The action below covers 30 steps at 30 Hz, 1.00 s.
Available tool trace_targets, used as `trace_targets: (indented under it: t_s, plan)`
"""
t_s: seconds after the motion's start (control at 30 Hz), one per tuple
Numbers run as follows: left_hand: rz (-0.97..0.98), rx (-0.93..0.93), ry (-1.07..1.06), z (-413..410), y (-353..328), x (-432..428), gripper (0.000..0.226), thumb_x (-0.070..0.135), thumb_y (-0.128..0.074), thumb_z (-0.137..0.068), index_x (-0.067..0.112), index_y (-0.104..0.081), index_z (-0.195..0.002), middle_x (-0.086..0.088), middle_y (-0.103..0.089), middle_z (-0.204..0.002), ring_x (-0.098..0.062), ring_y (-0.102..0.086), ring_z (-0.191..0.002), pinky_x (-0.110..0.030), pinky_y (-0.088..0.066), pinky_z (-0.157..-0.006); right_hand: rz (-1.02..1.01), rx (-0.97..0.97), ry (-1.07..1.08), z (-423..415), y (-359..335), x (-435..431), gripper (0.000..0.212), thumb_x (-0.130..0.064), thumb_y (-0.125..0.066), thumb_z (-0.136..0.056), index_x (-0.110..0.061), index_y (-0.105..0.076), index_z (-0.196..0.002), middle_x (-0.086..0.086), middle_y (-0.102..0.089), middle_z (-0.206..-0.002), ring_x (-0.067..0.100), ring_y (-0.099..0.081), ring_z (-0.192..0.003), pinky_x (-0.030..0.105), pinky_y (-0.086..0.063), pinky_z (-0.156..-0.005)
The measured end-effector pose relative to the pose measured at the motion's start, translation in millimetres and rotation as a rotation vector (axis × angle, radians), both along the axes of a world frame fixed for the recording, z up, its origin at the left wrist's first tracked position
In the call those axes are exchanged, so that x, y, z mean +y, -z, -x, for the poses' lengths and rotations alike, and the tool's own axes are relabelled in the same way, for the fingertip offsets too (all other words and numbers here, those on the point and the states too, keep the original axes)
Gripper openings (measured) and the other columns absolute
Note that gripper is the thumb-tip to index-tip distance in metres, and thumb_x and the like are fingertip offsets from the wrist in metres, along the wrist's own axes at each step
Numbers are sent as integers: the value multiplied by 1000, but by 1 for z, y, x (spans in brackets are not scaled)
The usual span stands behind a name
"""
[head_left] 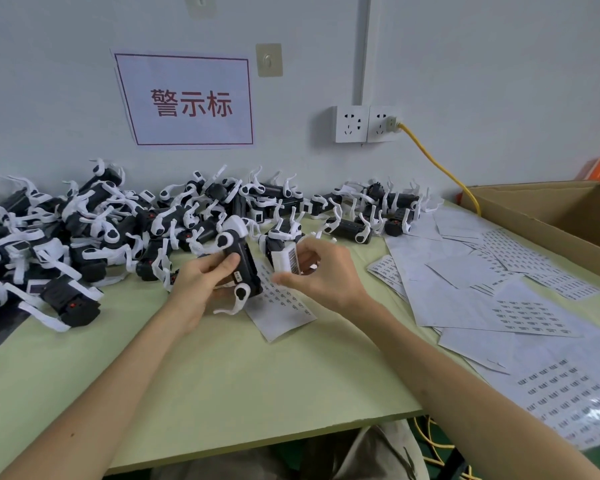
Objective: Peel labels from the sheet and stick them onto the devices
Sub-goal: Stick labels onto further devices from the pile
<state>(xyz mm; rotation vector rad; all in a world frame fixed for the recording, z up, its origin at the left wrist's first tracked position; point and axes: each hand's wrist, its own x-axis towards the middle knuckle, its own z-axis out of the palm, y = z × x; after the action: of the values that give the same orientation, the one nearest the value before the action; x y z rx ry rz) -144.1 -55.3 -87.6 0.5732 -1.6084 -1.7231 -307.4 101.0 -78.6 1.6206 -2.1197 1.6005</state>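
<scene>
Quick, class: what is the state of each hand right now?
Left hand: grips a black-and-white device.
Right hand: pinches a white labelled piece; what it is cannot be told.

Factory labelling station. Heap of identical black-and-white devices [118, 230], 9–12 o'clock, on pale green workbench [257, 375]; printed label sheets [499, 289] strewn 3–5 o'clock; open cardboard carton [551, 216] 2 o'clock; red-lettered wall sign [187, 102] 12 o'clock; wall sockets [352, 123] 1 o'clock.

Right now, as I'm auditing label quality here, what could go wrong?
The left hand holds the device in mid-air, so a label could land crooked.
The right hand is blurred; I cannot tell what it pinches, but a label there could fold.
A finished device could get lost in the pile behind.
</scene>
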Motion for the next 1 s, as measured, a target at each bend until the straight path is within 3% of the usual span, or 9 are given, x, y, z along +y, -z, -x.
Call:
trace_targets:
  t_s: [0.07,0.17,0.27,0.33,0.4,0.47,0.63,0.8,1.0]
  plan:
    - [-86,29,-29,1,0,-3,35,40,-73,-75,10,-74,-93,-5,-77,-80,-17,-72,-67,-25,-57,-53,158,137,38,2,-1,3,32,-34,-85,-80,-17,-70,-103,-6,-69,-92,9,-63,-82,33,-56,-75]
    - [-160,68,-16,3,0,-2,32,43,-74,-77,12,-76,-84,-6,-73,-78,-18,-69,-63,-24,-55,-53,473,469,217,3,-11,4,57,-26,-73,-92,-7,-52,-141,7,-68,-125,16,-61,-112,24,-49,-97]
    - [-174,72,27,3,1,1,28,41,-74,-77,15,-80,-81,-7,-75,-82,-19,-70,-66,-26,-57,-60,701,649,282,11,-31,3,69,-15,-71,-90,-2,-37,-148,8,-57,-142,19,-55,-128,26,-39,-108]
    - [-179,55,51,4,1,3,34,42,-74,-77,11,-79,-90,-10,-74,-89,-21,-71,-73,-32,-58,-69,562,482,351,32,-51,-3,78,-21,-71,-92,-6,-28,-155,4,-49,-148,18,-51,-130,28,-35,-111]
    - [-174,13,70,4,1,5,39,41,-73,-78,8,-75,-98,-12,-74,-95,-21,-72,-76,-34,-60,-71,133,-2,289,57,-72,2,92,-26,-75,-91,-10,-16,-160,8,-35,-159,25,-40,-143,34,-33,-114]
    - [-196,1,101,5,0,7,42,40,-72,-79,6,-73,-103,-14,-73,-98,-22,-72,-78,-35,-61,-70,-189,-250,193,73,-72,8,81,-26,-76,-92,-10,-29,-157,8,-41,-156,27,-45,-140,35,-40,-110]
    - [-237,9,216,6,-1,9,41,39,-71,-81,6,-74,-104,-17,-70,-103,-27,-71,-86,-41,-60,-75,20,-127,-74,31,-34,13,29,-30,-67,-95,-26,-67,-123,-15,-70,-117,7,-68,-103,32,-58,-91]
    - [-230,24,331,4,-2,13,41,38,-64,-89,6,-77,-110,-19,-73,-114,-27,-73,-90,-36,-59,-74,-256,-100,-273,-9,-3,6,50,-37,-76,-91,-27,-55,-136,-17,-62,-114,-1,-63,-97,12,-49,-79]
    - [-217,42,370,3,-5,19,35,31,-61,-92,6,-77,-110,-17,-76,-106,-24,-75,-81,-29,-58,-58,-237,-72,-296,-17,10,7,65,-37,-77,-90,-27,-44,-146,-26,-57,-116,-12,-58,-97,7,-44,-79]
